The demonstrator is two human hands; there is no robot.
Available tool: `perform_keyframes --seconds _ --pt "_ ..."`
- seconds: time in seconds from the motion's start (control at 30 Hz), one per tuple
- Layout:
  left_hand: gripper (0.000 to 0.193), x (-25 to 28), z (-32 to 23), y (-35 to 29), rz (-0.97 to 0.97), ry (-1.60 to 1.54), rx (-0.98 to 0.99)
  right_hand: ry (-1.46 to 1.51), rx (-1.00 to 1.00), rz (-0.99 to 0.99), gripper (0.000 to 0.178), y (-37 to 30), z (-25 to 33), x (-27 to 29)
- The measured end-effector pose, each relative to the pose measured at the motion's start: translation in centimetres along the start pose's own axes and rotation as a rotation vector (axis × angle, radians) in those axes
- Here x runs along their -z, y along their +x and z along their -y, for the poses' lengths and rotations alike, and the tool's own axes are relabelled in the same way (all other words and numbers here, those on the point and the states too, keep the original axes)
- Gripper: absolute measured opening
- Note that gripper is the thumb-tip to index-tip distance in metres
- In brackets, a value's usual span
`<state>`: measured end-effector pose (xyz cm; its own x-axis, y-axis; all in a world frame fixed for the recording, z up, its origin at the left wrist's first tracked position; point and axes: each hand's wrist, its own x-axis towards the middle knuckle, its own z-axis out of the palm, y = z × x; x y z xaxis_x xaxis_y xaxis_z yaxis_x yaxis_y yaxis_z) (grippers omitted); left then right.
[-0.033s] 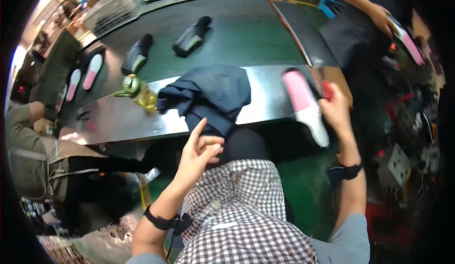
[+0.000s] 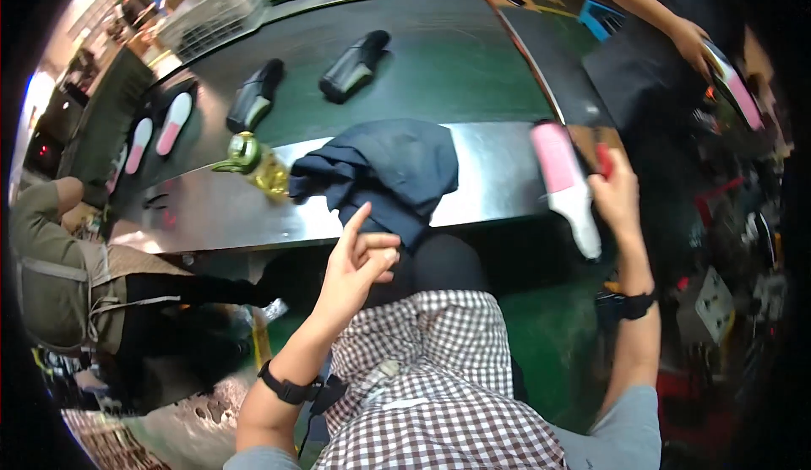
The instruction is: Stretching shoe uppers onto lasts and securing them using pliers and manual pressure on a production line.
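Shifted a little rightward against the bench since the earlier frame: the right hand (image 2: 619, 200) and the pink-and-white sole piece (image 2: 559, 166) beside it; the left hand (image 2: 351, 263) is nearly unchanged. Largest is the smooth, dark green bench top (image 2: 456, 73), dully reflective, fronted by a long, bright metal strip (image 2: 498, 162). Dark navy cloth (image 2: 401, 153), matt and deeply creased, lies heaped across the strip, its folds drooping over the front. The sole piece is long and rounded, pink over one part and white over the narrower rest. Two black shoes (image 2: 355, 66), glossy and tapered, lie apart on the bench top. A clear bottle (image 2: 270, 176) of yellow liquid with a green top stands by the cloth. Smallest is a red handle (image 2: 603, 159), around which the right fingers are curled; whether they also grip the sole piece cannot be told. The left hand holds nothing, index finger extended, the others loosely bent.

Edges: the sole piece's pink end overlies the metal strip, its white end projecting past the front edge. Bare metal separates it from the cloth; open bench top extends from the black shoes to the right-hand rail (image 2: 532, 69).
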<state>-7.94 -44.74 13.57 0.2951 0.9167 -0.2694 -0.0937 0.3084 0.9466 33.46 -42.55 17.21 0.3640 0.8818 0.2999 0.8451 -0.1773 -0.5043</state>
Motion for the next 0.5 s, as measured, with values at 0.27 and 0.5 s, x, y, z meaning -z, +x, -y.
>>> perform_keyframes --seconds 0.27,0.5 --pt "0.075 3.5 -3.5 15.8 -0.373 0.224 -0.300 -0.511 -0.105 -0.160 0.020 10.8 -11.5 -5.4" --pt "0.103 12.0 -3.2 34.1 -0.705 0.598 -0.020 -0.682 -0.040 -0.156 0.023 11.2 -16.3 -10.4"
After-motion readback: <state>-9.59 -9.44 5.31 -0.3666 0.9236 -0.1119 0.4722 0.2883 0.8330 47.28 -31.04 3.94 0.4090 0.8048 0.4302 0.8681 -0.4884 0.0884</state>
